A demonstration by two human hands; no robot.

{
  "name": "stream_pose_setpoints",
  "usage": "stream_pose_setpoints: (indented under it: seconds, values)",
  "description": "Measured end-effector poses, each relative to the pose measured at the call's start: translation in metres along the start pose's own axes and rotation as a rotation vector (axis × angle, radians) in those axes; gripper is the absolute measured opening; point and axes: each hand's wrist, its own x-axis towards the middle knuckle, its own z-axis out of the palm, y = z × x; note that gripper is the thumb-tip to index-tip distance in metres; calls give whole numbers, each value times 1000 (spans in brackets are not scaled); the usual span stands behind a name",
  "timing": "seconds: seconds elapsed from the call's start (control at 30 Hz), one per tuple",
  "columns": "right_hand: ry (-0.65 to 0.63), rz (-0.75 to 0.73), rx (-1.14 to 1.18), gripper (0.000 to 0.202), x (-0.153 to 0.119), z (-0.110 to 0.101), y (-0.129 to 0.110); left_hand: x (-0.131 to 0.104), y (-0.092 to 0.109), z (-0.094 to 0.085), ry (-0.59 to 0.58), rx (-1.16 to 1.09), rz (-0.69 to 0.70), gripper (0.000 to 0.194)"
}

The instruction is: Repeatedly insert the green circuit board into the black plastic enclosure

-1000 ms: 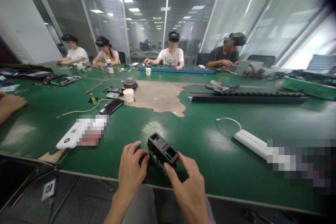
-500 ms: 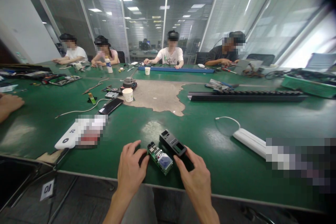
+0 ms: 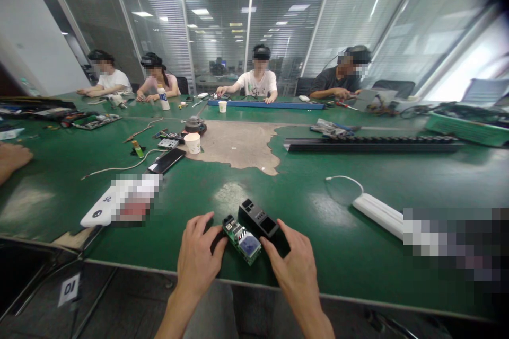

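Observation:
A green circuit board (image 3: 242, 239) with a bluish screen lies on the green table near its front edge. Right behind it, to the right, is a black plastic casing (image 3: 258, 217) with rectangular openings. My left hand (image 3: 201, 249) rests at the board's left side, thumb and fingers apart, the fingertips close to its edge. My right hand (image 3: 292, 257) is at the casing's lower right end, with thumb and forefinger spread around that corner. Neither hand is closed around a thing.
White power strip (image 3: 377, 214) on the right, white case (image 3: 105, 204) and black phone (image 3: 167, 161) on the left. Paper cup (image 3: 193, 144) and black rail (image 3: 374, 146) stand farther back. Several people sit across the table; another person's hand (image 3: 15, 161) is at far left.
The black casing has shifted slightly left and turned a little beside the board. My right hand has moved slightly left with its fingers still apart.

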Motion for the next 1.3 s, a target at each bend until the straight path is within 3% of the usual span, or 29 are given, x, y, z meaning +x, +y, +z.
stream_pose_setpoints:
  seconds: [0.13, 0.4, 0.63, 0.87, 1.3]
  values:
    - [-6, 39, 59, 43, 1, -6, -8, 0, 0, -1, -13, -2, -2, 19]
    - [-10, 255, 264, 47, 3, -30, -35, -1, 0, 0, -9, -10, 12, 21]
    - [-69, 192, 293, 42, -4, -28, -54, -3, -4, -1, 87, -94, -27, 15]
    - [-17, 31, 211, 37, -12, -25, -61, -5, -5, -1, 131, -141, -52, 13]
    - [-17, -114, 100, 43, -36, -7, -41, -3, -5, -3, 126, -155, -41, 14]
